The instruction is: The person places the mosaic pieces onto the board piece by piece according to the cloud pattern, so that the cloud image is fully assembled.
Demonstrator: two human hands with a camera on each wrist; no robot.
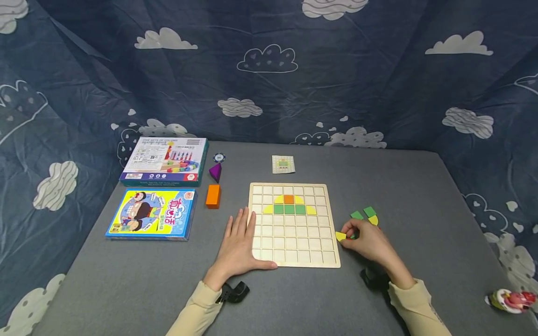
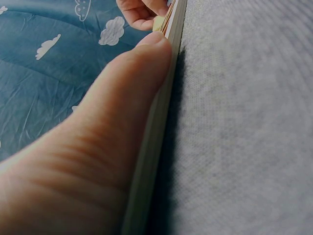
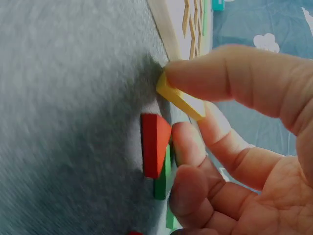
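Note:
A wooden grid board [image 1: 294,242] lies on the grey table. On it, an orange square [image 1: 288,199] sits above a row of green squares [image 1: 289,209], with yellow pieces at the sides. My left hand [image 1: 237,247] rests with spread, straight fingers at the board's left edge, its thumb [image 2: 146,56] along the near edge. Just off the board's right side, my right hand [image 1: 370,242] pinches a yellow piece [image 3: 183,100] between thumb and finger. Beneath those fingers lie a red piece [image 3: 152,147] and a green piece [image 3: 160,188], mostly hidden in the head view.
Loose green tiles [image 1: 370,212] and a yellow one lie beyond the right hand. A small pattern card [image 1: 283,164] is behind the board. To the left are two boxes [image 1: 153,214], an orange block [image 1: 213,196], a purple piece [image 1: 215,172] and a chip [image 1: 219,157]. A figurine [image 1: 510,300] stands far right.

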